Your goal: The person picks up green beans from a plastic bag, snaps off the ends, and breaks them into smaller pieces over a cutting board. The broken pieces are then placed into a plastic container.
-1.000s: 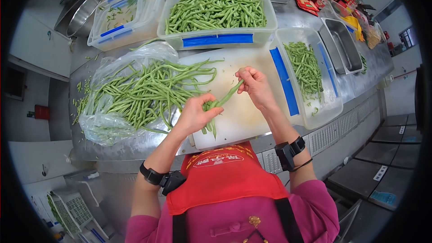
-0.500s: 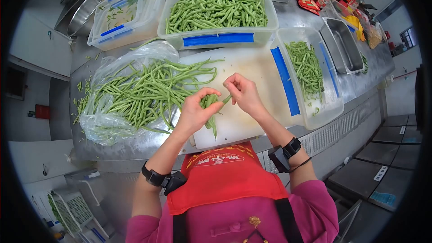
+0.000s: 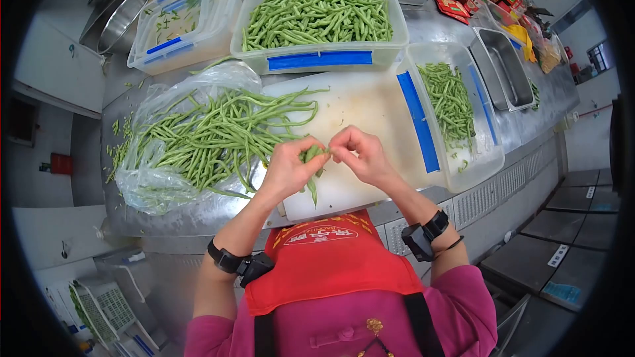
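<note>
My left hand [image 3: 291, 166] is closed around a small bunch of green beans [image 3: 312, 154], whose ends hang below the fingers. Fingertips of my right hand [image 3: 360, 155] pinch the tip of a bean at the bunch's right side, so both hands almost touch. They are above the white cutting board [image 3: 383, 116]. Left of them, long green beans [image 3: 218, 125] spill out of a clear plastic bag [image 3: 149, 188], some reaching onto the board.
A plastic bin [image 3: 317, 59] heaped with beans stands behind the board. To the right sits another bin [image 3: 456, 165] with shorter bean pieces, beside a steel pan [image 3: 506, 69]. Stacked clear containers [image 3: 145, 59] and a steel bowl [image 3: 126, 23] are at back left.
My right hand has come down and left to meet the bunch in my left hand. A small bean scrap now lies on the board above the hands.
</note>
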The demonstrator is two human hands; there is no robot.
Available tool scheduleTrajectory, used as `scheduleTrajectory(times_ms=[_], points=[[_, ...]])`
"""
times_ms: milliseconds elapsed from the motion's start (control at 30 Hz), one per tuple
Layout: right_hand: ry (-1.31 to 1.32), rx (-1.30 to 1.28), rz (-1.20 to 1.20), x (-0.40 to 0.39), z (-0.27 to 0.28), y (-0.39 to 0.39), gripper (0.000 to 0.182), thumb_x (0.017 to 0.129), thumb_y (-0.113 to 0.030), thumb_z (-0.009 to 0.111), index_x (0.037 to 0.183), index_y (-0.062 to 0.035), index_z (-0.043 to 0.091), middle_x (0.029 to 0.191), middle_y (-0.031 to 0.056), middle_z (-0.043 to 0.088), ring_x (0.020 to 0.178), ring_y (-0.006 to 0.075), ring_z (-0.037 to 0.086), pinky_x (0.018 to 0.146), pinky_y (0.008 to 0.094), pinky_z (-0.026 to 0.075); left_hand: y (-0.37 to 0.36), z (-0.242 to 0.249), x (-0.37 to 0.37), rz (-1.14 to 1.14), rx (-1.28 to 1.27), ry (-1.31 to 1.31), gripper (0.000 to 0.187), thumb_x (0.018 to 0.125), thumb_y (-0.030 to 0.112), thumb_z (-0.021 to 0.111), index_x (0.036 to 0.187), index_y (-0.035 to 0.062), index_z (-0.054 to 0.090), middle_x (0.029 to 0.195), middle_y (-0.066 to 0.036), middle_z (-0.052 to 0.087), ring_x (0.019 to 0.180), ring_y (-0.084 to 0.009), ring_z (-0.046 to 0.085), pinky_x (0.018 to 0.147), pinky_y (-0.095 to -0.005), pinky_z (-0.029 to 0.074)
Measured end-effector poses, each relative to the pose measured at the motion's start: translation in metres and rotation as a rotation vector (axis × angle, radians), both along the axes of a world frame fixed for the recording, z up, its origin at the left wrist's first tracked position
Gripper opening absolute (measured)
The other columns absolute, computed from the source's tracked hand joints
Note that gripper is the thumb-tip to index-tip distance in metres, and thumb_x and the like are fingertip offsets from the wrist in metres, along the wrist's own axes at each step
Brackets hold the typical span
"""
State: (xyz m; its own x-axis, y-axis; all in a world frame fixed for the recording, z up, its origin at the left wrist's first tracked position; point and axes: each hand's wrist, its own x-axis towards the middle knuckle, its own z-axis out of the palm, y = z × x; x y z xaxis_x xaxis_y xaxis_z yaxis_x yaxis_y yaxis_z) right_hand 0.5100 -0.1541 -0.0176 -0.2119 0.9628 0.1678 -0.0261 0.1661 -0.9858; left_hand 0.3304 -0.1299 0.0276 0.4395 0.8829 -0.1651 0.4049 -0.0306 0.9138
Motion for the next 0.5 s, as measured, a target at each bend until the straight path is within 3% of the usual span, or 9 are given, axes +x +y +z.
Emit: scheduleTrajectory(times_ms=[33,67,167,267,333,400,500], points=[[0.230,-0.164,-0.066,-0.008,-0.003,-0.001,0.008,0.085,-0.005,0.057,0.090,0.0000,0.053,0.081,0.0056,0.059,0.069,0.0124,0.058,0.063,0.0257,0.048,0.000,-0.003,0.004,0.053,0.038,-0.049,0.014,0.074,0.015,0.066,0.079,0.0026,0.062,0.061,-0.010,0.058,0.055,-0.0192,0.057,0.050,-0.0273,0.041],[0.281,-0.195,-0.104,-0.012,0.000,0.000,0.008,0.089,-0.007,0.053,0.091,0.0002,0.050,0.081,0.0058,0.058,0.070,0.0112,0.057,0.064,0.0259,0.049,0.000,-0.005,0.008,0.107,0.077,-0.098,0.012,0.075,0.014,0.066,0.078,0.0026,0.062,0.062,-0.009,0.058,0.056,-0.0181,0.057,0.049,-0.0263,0.041],[0.720,-0.411,-0.226,-0.023,-0.001,0.004,0.008,0.089,-0.009,0.052,0.091,-0.0015,0.051,0.080,0.0053,0.057,0.069,0.0106,0.056,0.064,0.0259,0.049,0.002,-0.006,0.019,0.131,0.571,-0.121,0.013,0.075,0.012,0.067,0.077,0.0012,0.061,0.065,-0.006,0.058,0.057,-0.0128,0.057,0.049,-0.0263,0.041],[0.716,-0.482,-0.379,-0.013,-0.004,0.007,0.008,0.089,-0.010,0.052,0.092,-0.0032,0.052,0.080,0.0047,0.055,0.069,0.0098,0.054,0.064,0.0262,0.049,0.008,0.003,0.027,0.004,0.714,-0.123,0.008,0.077,0.008,0.064,0.082,0.0025,0.061,0.069,-0.002,0.057,0.062,-0.0101,0.056,0.052,-0.0252,0.041],[0.500,-0.167,-0.484,0.021,0.004,0.012,0.008,0.087,-0.008,0.054,0.093,-0.0032,0.052,0.082,0.0043,0.055,0.070,0.0098,0.053,0.065,0.0240,0.048,0.026,0.006,0.027,0.160,0.398,-0.288,0.010,0.079,0.009,0.063,0.086,0.0037,0.059,0.074,-0.003,0.059,0.062,-0.0120,0.056,0.053,-0.0248,0.042],[0.158,0.094,-0.762,0.065,0.017,0.013,0.009,0.084,-0.004,0.055,0.093,-0.0025,0.053,0.081,0.0036,0.055,0.069,0.0100,0.053,0.066,0.0224,0.045,0.049,0.014,0.024,0.316,-0.020,-0.459,0.013,0.082,0.013,0.060,0.091,0.0054,0.056,0.082,-0.005,0.060,0.062,-0.0143,0.055,0.053,-0.0253,0.043],[-0.076,0.130,-0.987,0.114,0.018,0.002,0.014,0.081,0.000,0.055,0.094,-0.0032,0.053,0.091,0.0043,0.053,0.081,0.0122,0.053,0.071,0.0239,0.044,0.113,0.007,0.022,0.453,-0.259,-0.763,0.014,0.084,0.019,0.058,0.089,0.0065,0.053,0.081,-0.006,0.058,0.061,-0.0136,0.054,0.053,-0.0276,0.043]])
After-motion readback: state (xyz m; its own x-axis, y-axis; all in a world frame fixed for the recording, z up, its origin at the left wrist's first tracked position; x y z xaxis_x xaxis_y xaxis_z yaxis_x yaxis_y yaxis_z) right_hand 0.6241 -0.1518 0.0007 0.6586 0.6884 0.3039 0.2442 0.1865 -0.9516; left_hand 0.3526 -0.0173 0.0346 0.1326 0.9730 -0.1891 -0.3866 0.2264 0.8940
